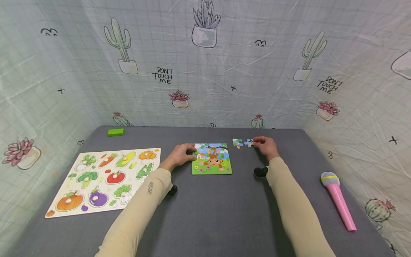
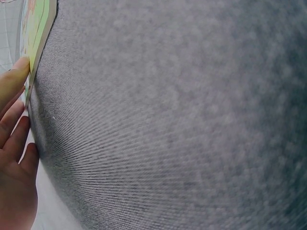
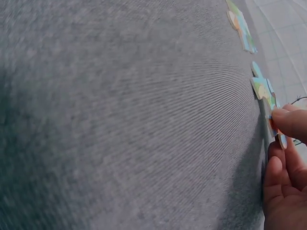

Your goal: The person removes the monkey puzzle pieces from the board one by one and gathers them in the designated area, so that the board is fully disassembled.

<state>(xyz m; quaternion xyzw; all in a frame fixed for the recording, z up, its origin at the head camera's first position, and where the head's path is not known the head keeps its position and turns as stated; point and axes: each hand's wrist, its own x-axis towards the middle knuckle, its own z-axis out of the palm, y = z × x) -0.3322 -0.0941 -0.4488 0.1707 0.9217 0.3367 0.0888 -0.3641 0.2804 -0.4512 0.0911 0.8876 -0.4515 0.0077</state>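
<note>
A square jigsaw puzzle point(image 1: 210, 167) with a cartoon monkey lies flat on the grey table. My left hand point(image 1: 182, 155) holds its left edge, thumb and fingers at the side; in the left wrist view the thumb point(image 2: 17, 76) lies against the puzzle's edge point(image 2: 42, 28). To the right of the puzzle, my right hand point(image 1: 266, 146) pinches a small jigsaw piece point(image 1: 249, 143) between thumb and fingers. The right wrist view shows this piece point(image 3: 261, 88) partly hidden by the thumb. Just left of it lies another loose jigsaw piece point(image 1: 237, 142).
A white vegetable peg board point(image 1: 102, 157) lies on the left, partly under the left forearm. Behind it sits a green block point(image 1: 115, 132). A pink toy microphone point(image 1: 341, 207) lies at the right. Cloth walls point(image 1: 224, 103) with cactus prints surround the table point(image 1: 208, 214).
</note>
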